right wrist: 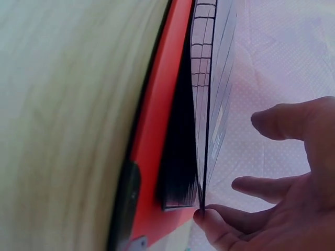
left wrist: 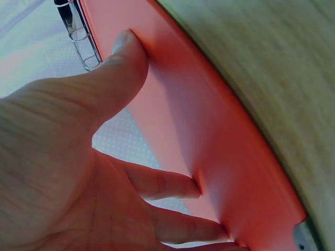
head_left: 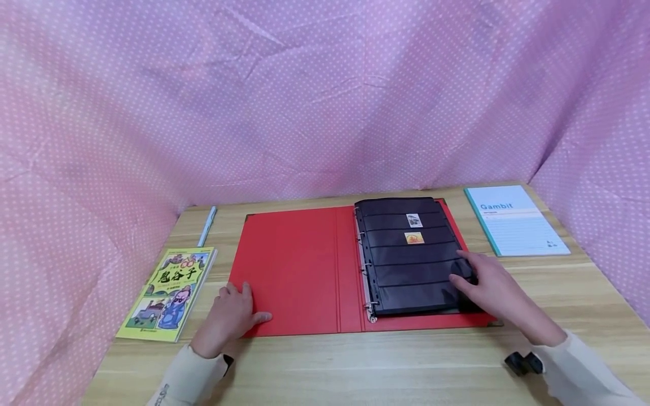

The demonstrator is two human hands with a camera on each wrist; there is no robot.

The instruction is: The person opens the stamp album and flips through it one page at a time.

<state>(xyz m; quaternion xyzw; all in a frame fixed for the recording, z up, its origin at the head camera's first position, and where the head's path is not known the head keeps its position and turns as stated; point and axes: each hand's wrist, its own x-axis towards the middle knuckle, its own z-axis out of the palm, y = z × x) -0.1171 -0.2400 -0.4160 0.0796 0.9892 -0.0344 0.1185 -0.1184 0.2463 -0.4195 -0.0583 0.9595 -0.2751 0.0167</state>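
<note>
A red ring binder (head_left: 291, 265) lies spread wide on the table, its left inside cover bare. Black stock pages (head_left: 406, 296) sit on metal rings (head_left: 368, 305) over the right half. Two small stamps show on the top page, a greyish one (head_left: 414, 220) above a yellow-orange one (head_left: 413, 238). My left hand (head_left: 228, 316) rests its thumb and fingertips on the left cover near the lower left corner. At the pages' right edge is my right hand (head_left: 492, 285); in the right wrist view a fingertip (right wrist: 209, 222) touches a slightly raised page corner, with the thumb apart from it.
A yellow illustrated book (head_left: 167, 296) lies at the left, with a light-blue pen (head_left: 207, 226) behind it. To the right of the binder is a pale-blue notebook (head_left: 518, 220). Pink dotted cloth (head_left: 325, 101) hangs behind the wooden table (head_left: 325, 366).
</note>
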